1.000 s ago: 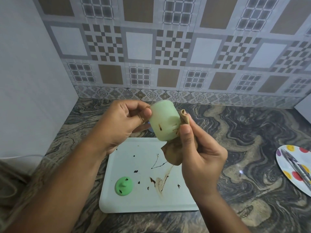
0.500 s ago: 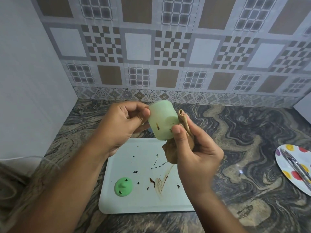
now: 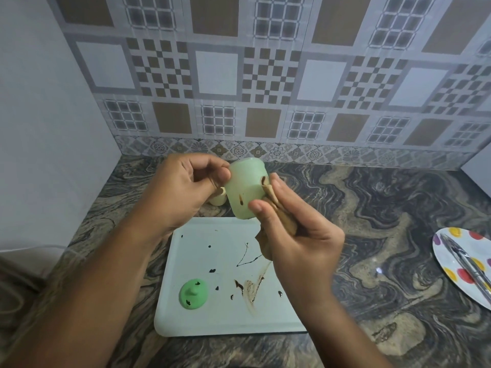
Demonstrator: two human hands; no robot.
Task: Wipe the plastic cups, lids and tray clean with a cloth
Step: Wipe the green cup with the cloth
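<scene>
My left hand (image 3: 183, 189) grips a pale green plastic cup (image 3: 245, 189) by its rim, tilted in the air above the tray. A dark brown drip runs down the cup's side. My right hand (image 3: 297, 235) holds a brown cloth (image 3: 273, 205) pressed against the cup's right side, thumb on the cup's lower edge. Below lies a white tray (image 3: 212, 320) with brown smears and dark spots. A green lid (image 3: 193, 294) with dark specks rests on the tray's left part. A second pale cup (image 3: 218, 199) stands on the counter, mostly hidden behind my left hand.
The marbled counter (image 3: 385, 235) meets a tiled wall at the back and a plain wall on the left. A dotted plate (image 3: 451, 251) with a metal utensil (image 3: 467, 266) lies at the right edge.
The cloth and my right thumb have slid along the cup's side, and some brown marks are gone. The cup has turned slightly in my left hand.
</scene>
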